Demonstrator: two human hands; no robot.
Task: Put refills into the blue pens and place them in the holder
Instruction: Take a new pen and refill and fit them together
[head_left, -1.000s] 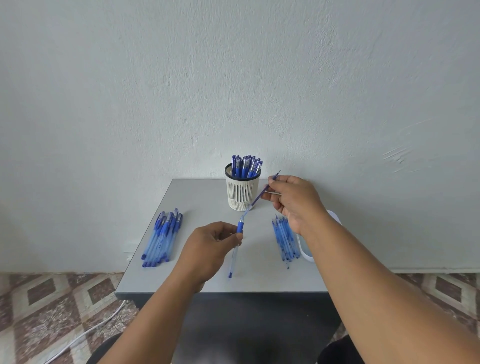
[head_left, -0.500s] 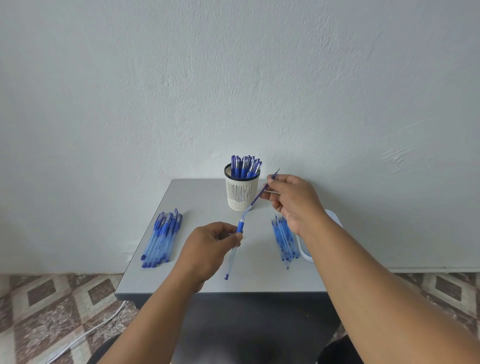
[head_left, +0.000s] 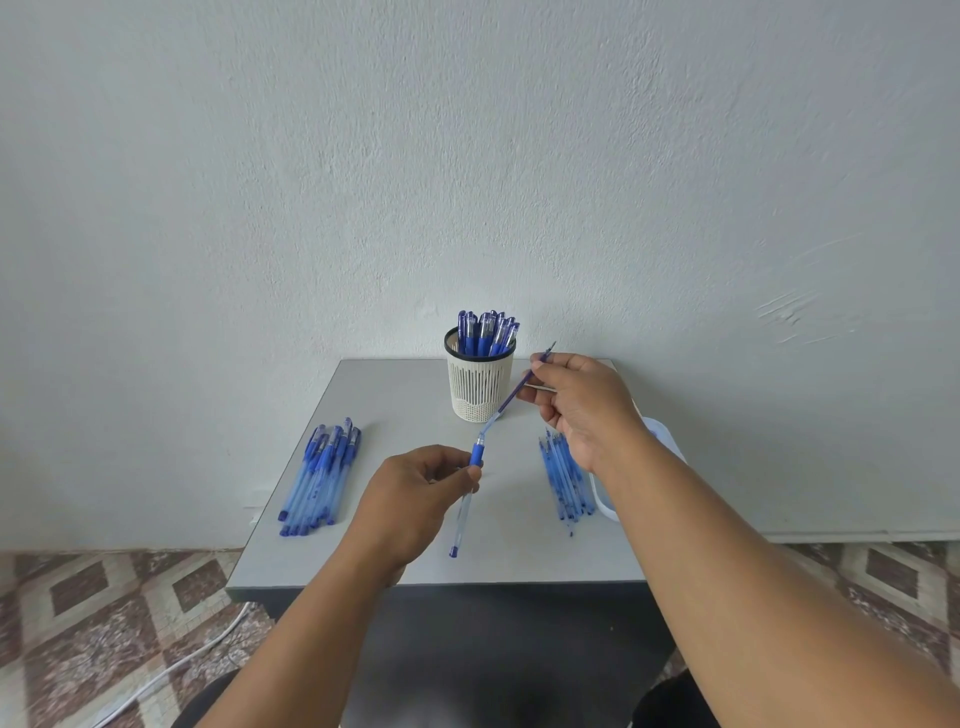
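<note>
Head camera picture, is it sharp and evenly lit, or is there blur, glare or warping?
Head view: soft even light, no glare, faint shadows; holder, pen barrel and refill fairly sharp; wide-angle stretch enlarges the forearms near the bottom edge.

the right hand (head_left: 582, 402) and forearm cover most of a white container (head_left: 655, 434) at the table's right side; only its far rim and a near corner show, and its contents cannot be told. the same hand hides the far ends of the refills (head_left: 563, 480) lying beside it. a thin pale piece between the right fingers is too small to identify. the left hand (head_left: 415, 499) hides part of the pen barrel (head_left: 464, 512). the lower ends of the pens (head_left: 485, 335) are screened inside the holder (head_left: 479, 387). both forearms run off the bottom edge.
</note>
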